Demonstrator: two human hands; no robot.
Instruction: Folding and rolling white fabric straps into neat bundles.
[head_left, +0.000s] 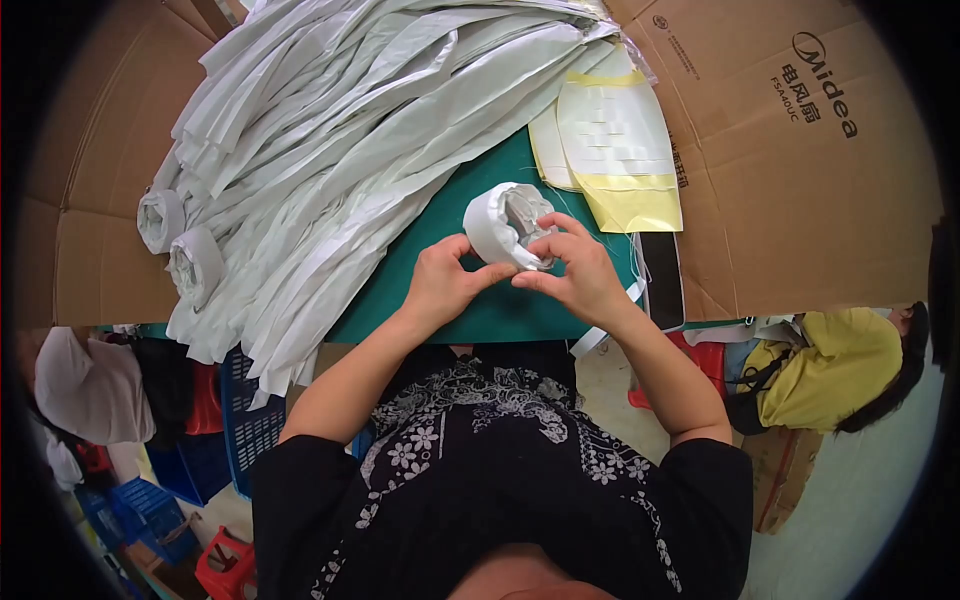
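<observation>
Being gripped in both hands, a white fabric roll was held over the green bench, in front of the wearer's body; whether its lower edge touched the surface could not be told. Its ring-shaped side was turned leftward, and its open, crinkled end was turned toward the right. By the left hand the roll was grasped at its lower left, with the thumb laid along the bottom edge. By the right hand the rim was pinched, the fingers being curled at the open end and the thumb set below. To the left, a large heap of long white fabric strips was spread, with two smaller rolls at its left edge. Beyond the right hand, white sheets with yellow bands were laid near a brown cardboard panel.
</observation>
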